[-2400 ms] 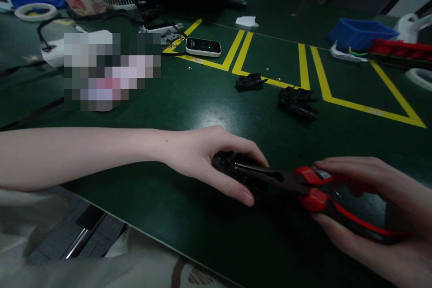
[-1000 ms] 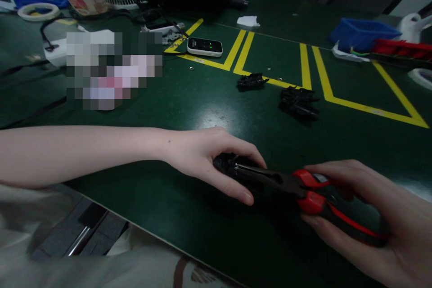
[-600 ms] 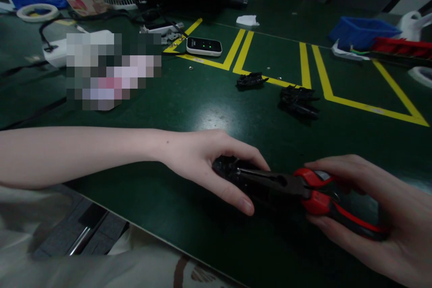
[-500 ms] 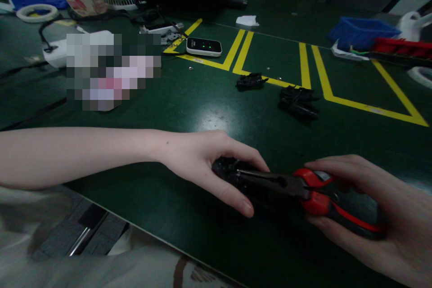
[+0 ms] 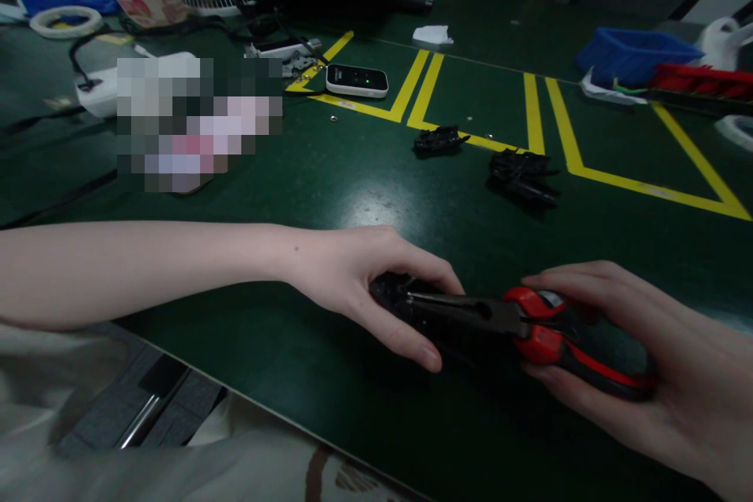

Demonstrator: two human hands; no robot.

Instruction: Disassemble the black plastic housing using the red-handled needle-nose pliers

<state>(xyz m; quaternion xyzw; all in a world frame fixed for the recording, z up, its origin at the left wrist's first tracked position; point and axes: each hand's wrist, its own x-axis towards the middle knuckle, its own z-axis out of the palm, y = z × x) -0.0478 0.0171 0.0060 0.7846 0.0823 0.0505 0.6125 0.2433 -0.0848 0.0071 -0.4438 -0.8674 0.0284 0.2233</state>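
My left hand [image 5: 365,274] is curled around a dark black part [image 5: 388,290] on the green table, thumb on the near side and fingers on the far side. Much of that part is hidden under the hand and in shadow, so its kind is unclear. My right hand [image 5: 664,361] grips a pair of long-nose pliers [image 5: 538,325] by the red and black handles. The plier jaws point left, between my left thumb and index finger, and their tips meet the black part. Farther back lie two loose black pieces, a smaller one [image 5: 440,140] and a larger one [image 5: 522,176].
Yellow tape lines [image 5: 652,188] mark the green table. A white device with a dark face [image 5: 357,81] lies behind. Left are a white power adapter [image 5: 100,94] and a tape roll [image 5: 64,22]; right, a blue bin [image 5: 635,55] and a red rack [image 5: 706,82]. The table edge runs along the near side.
The right hand and pliers have shifted slightly left and up, the jaws reaching a little deeper toward the black part. My left hand stays nearly still around it.
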